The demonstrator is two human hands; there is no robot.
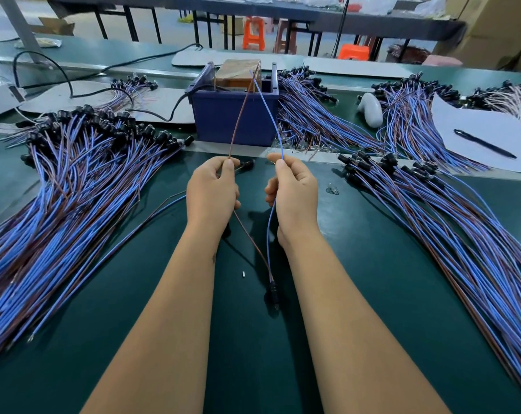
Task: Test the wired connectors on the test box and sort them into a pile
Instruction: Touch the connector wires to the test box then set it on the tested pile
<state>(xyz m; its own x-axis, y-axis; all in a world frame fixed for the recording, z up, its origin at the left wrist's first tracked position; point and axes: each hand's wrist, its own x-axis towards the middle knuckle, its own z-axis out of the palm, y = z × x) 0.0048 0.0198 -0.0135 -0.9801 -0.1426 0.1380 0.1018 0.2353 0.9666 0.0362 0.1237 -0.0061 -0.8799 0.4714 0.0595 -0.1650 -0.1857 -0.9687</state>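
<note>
Nothing readable is showing up anywhere here: no labels, brands or numbers on the blue box, the white paper sheet (it's looking blank around the pen) or the cardboard boxes out back.

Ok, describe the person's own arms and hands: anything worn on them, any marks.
Both hands, left and right, are bare: no gloves, rings or watch visible. Both forearms are bare to the frame's bottom edge, no sleeves showing. A small dark mark sits on the left forearm below the wrist. Nails are short and unpainted.
</note>
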